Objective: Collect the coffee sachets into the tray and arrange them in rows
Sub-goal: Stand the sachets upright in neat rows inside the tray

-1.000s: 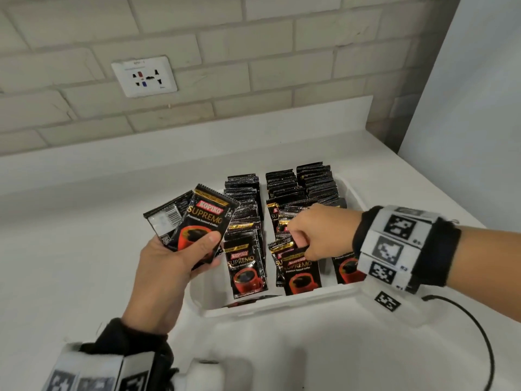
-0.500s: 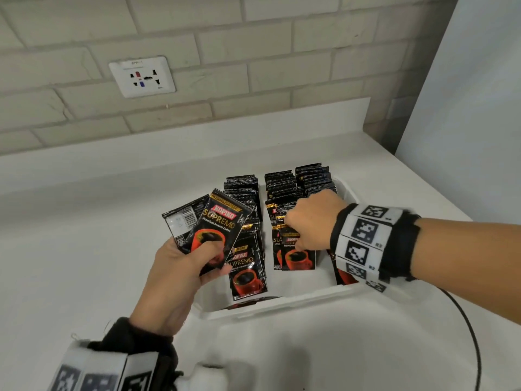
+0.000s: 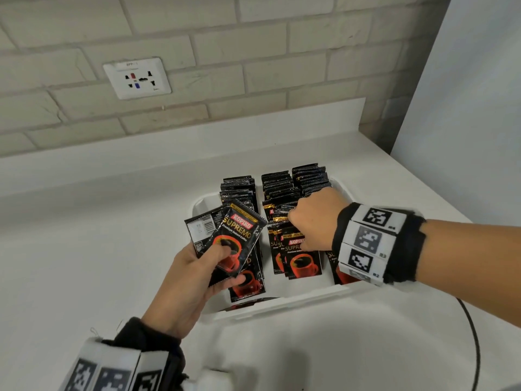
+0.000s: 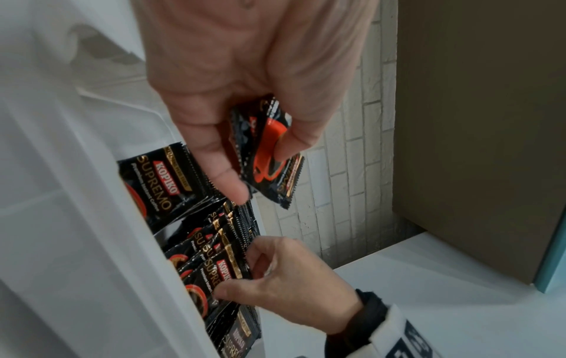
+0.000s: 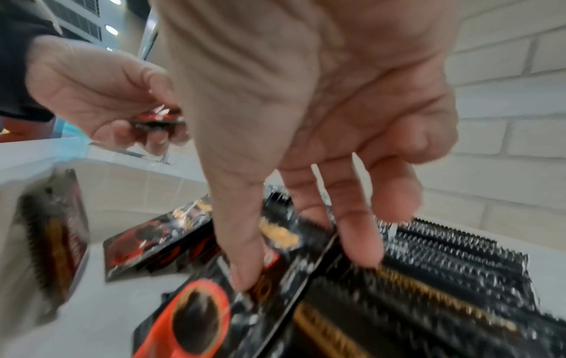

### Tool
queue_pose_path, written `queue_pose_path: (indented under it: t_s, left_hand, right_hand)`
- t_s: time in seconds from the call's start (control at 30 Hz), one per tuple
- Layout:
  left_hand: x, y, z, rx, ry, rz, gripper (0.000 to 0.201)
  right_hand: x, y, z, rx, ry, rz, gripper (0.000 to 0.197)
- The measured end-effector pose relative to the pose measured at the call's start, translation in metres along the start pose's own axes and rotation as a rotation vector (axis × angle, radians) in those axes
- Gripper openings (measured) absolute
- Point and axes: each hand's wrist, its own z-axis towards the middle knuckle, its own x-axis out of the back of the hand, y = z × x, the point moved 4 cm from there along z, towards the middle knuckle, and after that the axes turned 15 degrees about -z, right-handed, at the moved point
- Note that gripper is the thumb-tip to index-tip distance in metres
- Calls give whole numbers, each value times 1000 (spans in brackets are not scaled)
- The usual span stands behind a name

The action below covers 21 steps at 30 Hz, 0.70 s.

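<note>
A white tray (image 3: 282, 301) on the white counter holds three rows of black Kopiko coffee sachets. My left hand (image 3: 220, 263) hovers over the tray's left front corner and pinches two sachets (image 3: 239, 230) between thumb and fingers, also seen in the left wrist view as held sachets (image 4: 269, 155). My right hand (image 3: 307, 230) is down in the middle row (image 3: 303, 258). Its thumb (image 5: 245, 266) lies on the front sachets and its fingers (image 5: 361, 242) curl behind them, gripping a small bunch. The left row (image 3: 239, 190) and right row (image 3: 310, 176) stand packed behind.
A wall socket (image 3: 137, 77) sits on the brick wall behind the counter (image 3: 84, 249). A pale panel (image 3: 465, 108) closes off the right side, where the counter ends. A black cable (image 3: 473, 334) runs along the counter right of the tray.
My right hand has moved away from the tray's front along the middle row, taking the front sachets with it. My left hand has drifted right, over the tray, still holding its sachets.
</note>
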Motion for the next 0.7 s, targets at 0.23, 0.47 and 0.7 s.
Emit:
queue_pose_path:
  t_s: [0.23,0.47,0.7]
  left_hand:
    - [-9,3,0,-15,-40,-38,17]
    - [-18,6,-3,-34,-117,-83,61]
    - [-4,12,-5,-107,-68,-40,21]
  right_hand:
    - [28,34,-7,-171,96,335,38]
    - [42,20,-11,-26,73,1224,27]
    - [30,28,-3,-103,84,1344,22]
